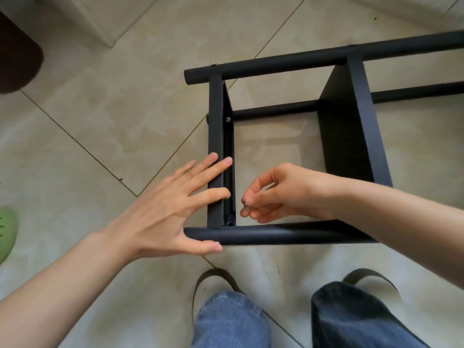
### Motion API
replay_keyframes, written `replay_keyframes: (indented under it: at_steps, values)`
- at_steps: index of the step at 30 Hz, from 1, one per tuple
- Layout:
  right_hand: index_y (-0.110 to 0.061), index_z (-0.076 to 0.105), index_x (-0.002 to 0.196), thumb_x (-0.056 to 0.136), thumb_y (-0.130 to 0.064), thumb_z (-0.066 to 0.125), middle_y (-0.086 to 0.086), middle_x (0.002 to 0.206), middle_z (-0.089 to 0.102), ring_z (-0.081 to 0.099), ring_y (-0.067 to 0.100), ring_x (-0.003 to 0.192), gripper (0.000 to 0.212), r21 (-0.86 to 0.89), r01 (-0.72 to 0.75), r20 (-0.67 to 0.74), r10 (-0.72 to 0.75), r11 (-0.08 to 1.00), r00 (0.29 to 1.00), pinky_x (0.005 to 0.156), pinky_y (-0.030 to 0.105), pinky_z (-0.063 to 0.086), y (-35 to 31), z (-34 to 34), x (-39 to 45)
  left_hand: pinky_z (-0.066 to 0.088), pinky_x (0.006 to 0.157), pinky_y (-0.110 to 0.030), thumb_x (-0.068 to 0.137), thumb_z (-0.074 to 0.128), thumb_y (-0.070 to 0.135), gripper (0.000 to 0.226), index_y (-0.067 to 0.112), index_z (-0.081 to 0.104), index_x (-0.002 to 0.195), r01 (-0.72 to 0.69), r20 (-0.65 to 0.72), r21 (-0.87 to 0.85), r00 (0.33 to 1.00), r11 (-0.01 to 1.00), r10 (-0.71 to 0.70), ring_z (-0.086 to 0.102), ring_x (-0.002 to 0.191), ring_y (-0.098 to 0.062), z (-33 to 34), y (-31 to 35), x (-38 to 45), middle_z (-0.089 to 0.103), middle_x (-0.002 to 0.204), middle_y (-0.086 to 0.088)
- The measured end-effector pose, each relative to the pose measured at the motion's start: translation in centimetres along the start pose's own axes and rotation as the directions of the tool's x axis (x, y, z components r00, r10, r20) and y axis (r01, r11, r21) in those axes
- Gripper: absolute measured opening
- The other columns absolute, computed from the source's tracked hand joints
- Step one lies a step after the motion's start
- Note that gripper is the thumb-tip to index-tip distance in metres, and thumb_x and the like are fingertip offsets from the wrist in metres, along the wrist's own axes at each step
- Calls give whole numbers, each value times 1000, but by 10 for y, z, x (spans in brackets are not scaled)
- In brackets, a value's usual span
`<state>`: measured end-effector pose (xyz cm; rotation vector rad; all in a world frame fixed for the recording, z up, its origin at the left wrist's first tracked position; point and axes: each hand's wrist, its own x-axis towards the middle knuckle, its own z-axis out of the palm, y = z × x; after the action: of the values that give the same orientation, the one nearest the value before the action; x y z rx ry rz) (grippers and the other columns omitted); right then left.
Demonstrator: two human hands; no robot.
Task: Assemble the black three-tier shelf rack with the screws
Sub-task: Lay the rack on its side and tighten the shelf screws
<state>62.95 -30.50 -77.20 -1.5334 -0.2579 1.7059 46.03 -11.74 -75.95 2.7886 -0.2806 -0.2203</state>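
Observation:
The black shelf rack [276, 64] lies on its side on the tiled floor, its round posts running left to right. My left hand [165, 207] rests flat with straight fingers on the end shelf panel [215, 146], the thumb against the near post [276, 234]. My right hand [271, 194] hovers inside the frame beside that panel and pinches a small screw [244, 204] between thumb and fingertips. Another screw [228, 119] sits in the panel's inner side near the lower far post. A second shelf panel [351, 136] stands to the right.
My jeans-clad legs [351, 317] and slippers [216, 277] are just below the rack. A green slipper [7, 232] lies at the left edge, a dark brown object [17, 54] at the upper left, and a white door frame [100, 23] behind it.

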Motion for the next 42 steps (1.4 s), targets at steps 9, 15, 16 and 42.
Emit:
replay_keyframes:
  at_steps: [9,15,16,42]
  values:
    - [-7,72,97,89,-6,66,10,88,75,70,14,74,10,132,-116,145,97,984,985,78,27,60,4,-4,16,41,108,-46,78,65,66,69,26,52,132,19,-24,-163,999,986,-23,12,155,-20,3,3,1,21,166,2]
    - [-5,72,96,89,-7,69,9,86,73,67,15,77,8,110,-152,170,132,982,977,78,25,58,4,10,26,42,105,-42,78,65,66,68,26,51,131,5,-27,-164,1000,986,-9,12,155,-21,4,3,2,19,167,2]
    - [-6,71,96,88,-9,70,8,87,72,66,14,76,8,100,-156,164,138,983,977,77,25,58,3,13,28,43,105,-42,78,65,66,68,25,52,131,1,-27,-161,1000,987,-5,12,155,-21,3,3,2,19,167,1]
    - [-9,67,87,94,-9,62,6,80,67,59,12,67,9,90,-228,301,191,970,934,69,21,53,-1,23,37,53,96,-45,78,66,63,66,25,52,130,-15,-44,-202,999,979,6,10,155,-21,4,4,2,17,167,5]
